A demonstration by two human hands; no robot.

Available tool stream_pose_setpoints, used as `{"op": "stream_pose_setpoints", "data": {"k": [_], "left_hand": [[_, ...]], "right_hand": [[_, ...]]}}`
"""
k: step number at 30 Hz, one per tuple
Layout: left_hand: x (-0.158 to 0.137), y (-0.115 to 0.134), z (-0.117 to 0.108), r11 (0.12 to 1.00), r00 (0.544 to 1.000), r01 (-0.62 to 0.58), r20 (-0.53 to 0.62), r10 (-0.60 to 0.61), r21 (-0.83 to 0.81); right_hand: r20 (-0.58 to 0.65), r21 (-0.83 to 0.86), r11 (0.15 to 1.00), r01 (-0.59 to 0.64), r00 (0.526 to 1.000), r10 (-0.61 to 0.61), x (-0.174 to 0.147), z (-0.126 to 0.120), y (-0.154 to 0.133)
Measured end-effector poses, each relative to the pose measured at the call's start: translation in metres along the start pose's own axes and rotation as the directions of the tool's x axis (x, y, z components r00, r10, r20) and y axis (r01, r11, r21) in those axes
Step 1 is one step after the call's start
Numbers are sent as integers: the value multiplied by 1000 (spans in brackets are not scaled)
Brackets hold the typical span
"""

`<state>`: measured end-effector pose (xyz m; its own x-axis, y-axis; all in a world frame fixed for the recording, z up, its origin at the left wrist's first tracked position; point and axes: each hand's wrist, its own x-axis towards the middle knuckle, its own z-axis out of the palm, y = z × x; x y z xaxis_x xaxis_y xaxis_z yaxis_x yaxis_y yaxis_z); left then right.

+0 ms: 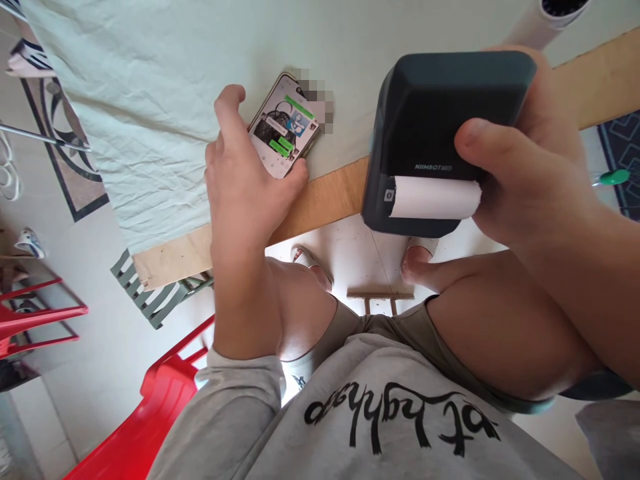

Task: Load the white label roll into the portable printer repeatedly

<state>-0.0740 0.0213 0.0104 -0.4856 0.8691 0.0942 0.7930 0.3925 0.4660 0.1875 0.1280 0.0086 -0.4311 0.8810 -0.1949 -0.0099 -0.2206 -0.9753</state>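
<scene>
My right hand (530,160) grips a dark label printer (450,113) marked NIIMBOT, its thumb on the top face. A strip of white label paper (435,198) curls out of the printer's slot. The printer is raised above the table's front edge. My left hand (250,177) is at a smartphone (287,127), fingers spread, with the thumb by the phone's lower right corner and the index finger bent away from it. On the phone's lit screen is a chat with green bubbles and pictures. The hand hides the phone's lower left part.
A pale green cloth (150,80) covers the table, whose wooden edge (335,197) shows in front. A white cylinder (543,23) stands at the upper right. Red chairs (170,393) are at the left. A green-tipped object (614,177) is at the far right.
</scene>
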Motion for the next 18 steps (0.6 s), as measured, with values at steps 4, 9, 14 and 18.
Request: {"op": "stream_pose_setpoints", "data": {"k": [4, 9, 14, 18], "left_hand": [[-1, 17, -9, 992, 991, 124, 53, -125, 12], [4, 17, -8, 982, 979, 188, 82, -187, 5], [22, -20, 13, 994, 983, 106, -147, -108, -23], [-7, 0, 25, 766, 963, -268, -179, 200, -585]], "right_hand": [[-7, 37, 999, -1, 1000, 1, 1, 2, -1], [13, 50, 999, 3, 1000, -3, 2, 2, 1], [18, 48, 998, 45, 999, -46, 2, -1, 4], [115, 26, 990, 140, 983, -142, -11, 2, -3]]}}
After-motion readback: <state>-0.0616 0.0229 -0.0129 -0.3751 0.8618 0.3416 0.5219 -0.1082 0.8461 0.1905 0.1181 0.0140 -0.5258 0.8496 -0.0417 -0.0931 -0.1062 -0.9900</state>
